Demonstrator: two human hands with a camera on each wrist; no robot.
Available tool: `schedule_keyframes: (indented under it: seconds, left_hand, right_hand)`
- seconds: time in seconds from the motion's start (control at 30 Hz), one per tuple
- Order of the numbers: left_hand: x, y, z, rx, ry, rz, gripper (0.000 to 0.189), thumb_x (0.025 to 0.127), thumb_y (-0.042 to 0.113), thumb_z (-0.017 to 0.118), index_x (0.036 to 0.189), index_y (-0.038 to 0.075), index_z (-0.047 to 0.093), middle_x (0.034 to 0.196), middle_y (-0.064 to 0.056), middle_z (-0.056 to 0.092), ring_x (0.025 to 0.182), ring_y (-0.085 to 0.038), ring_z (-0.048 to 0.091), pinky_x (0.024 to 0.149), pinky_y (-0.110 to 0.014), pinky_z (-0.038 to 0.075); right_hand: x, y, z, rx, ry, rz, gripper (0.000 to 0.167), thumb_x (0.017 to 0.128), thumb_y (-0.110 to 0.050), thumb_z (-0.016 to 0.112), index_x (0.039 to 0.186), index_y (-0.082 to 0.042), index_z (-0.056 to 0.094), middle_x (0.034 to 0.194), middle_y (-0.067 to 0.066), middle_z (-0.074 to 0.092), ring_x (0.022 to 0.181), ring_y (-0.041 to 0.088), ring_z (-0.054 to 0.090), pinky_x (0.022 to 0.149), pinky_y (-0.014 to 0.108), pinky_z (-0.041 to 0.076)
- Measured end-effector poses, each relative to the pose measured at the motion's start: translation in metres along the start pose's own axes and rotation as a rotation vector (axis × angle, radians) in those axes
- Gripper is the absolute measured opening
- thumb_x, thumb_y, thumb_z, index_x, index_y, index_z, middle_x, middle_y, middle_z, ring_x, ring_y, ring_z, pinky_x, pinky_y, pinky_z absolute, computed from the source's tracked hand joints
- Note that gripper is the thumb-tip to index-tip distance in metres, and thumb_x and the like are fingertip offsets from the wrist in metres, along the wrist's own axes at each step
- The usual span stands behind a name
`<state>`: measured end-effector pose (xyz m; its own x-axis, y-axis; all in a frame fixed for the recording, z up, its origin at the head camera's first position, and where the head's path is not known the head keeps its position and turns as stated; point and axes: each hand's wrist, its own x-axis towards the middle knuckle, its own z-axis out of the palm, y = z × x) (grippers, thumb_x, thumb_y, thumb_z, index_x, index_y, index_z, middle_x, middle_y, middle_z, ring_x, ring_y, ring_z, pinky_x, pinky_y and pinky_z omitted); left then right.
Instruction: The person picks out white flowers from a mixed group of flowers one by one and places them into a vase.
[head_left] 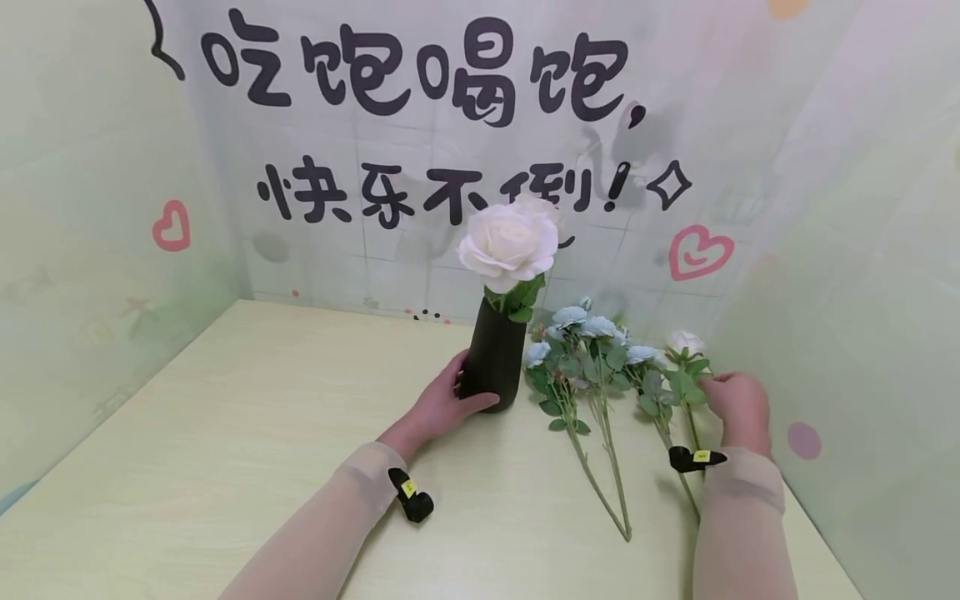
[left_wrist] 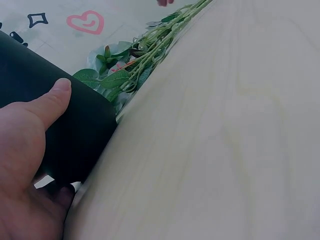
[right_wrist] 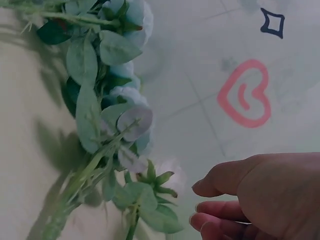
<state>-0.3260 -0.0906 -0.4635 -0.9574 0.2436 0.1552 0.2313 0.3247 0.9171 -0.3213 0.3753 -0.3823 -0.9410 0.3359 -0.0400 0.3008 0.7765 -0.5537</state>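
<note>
My left hand (head_left: 442, 400) grips the lower part of a black vase (head_left: 495, 354), its thumb lying across the near side. Out of the vase rises a large white rose (head_left: 510, 242), with another pale bloom partly hidden behind it. At the right, my right hand (head_left: 741, 404) is beside a white rose stem whose leaves (head_left: 686, 385) overlap the fingertips in the head view. The right wrist view shows a gap between thumb and fingers (right_wrist: 220, 207), with nothing held and the rose's green sepals (right_wrist: 155, 180) just off the fingertips.
Blue flower sprays (head_left: 592, 342) lie on the pale wooden table (head_left: 225, 467) between vase and right hand, stems toward the front. A printed backdrop (head_left: 420, 142) with lettering and hearts stands behind, and a side wall (head_left: 847, 333) rises close to the right hand.
</note>
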Motion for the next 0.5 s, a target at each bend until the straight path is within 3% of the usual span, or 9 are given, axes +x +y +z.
schedule_keyframes:
  seconds: [0.17, 0.27, 0.33, 0.5]
  left_hand:
    - [0.0, 0.0, 0.0, 0.006, 0.002, 0.0, 0.091, 0.099, 0.036, 0.085, 0.172, 0.022, 0.033, 0.167, -0.011, 0.049, 0.152, -0.04, 0.052, 0.125, -0.059, 0.044]
    - [0.0, 0.001, 0.0, 0.006, 0.002, -0.001, 0.09, 0.099, 0.036, 0.084, 0.172, 0.022, 0.032, 0.167, -0.011, 0.049, 0.153, -0.041, 0.052, 0.125, -0.059, 0.043]
    - [-0.001, 0.001, 0.0, 0.007, 0.003, 0.001, 0.09, 0.099, 0.036, 0.084, 0.172, 0.022, 0.032, 0.168, -0.011, 0.048, 0.154, -0.041, 0.051, 0.126, -0.059, 0.043]
    - [-0.001, 0.002, 0.0, 0.004, 0.002, 0.003, 0.091, 0.099, 0.037, 0.084, 0.172, 0.022, 0.032, 0.169, -0.011, 0.047, 0.155, -0.041, 0.05, 0.126, -0.059, 0.042]
  right_hand:
    - [0.004, 0.012, 0.009, -0.049, -0.057, 0.036, 0.055, 0.107, -0.036, 0.053, 0.11, 0.017, 0.07, 0.115, 0.036, 0.072, 0.107, 0.051, 0.066, 0.097, 0.062, 0.055]
    - [0.002, 0.014, 0.013, -0.042, -0.073, 0.056, 0.055, 0.106, -0.036, 0.054, 0.108, 0.016, 0.071, 0.107, 0.033, 0.074, 0.102, 0.048, 0.068, 0.1, 0.062, 0.055]
    - [0.001, 0.015, 0.015, -0.035, -0.068, 0.051, 0.052, 0.105, -0.035, 0.056, 0.103, 0.015, 0.072, 0.101, 0.031, 0.075, 0.097, 0.045, 0.069, 0.095, 0.059, 0.056]
    - [0.002, 0.019, 0.021, -0.039, -0.07, 0.048, 0.046, 0.102, -0.032, 0.061, 0.065, -0.005, 0.06, 0.078, 0.017, 0.065, 0.079, 0.033, 0.061, 0.072, 0.04, 0.05]
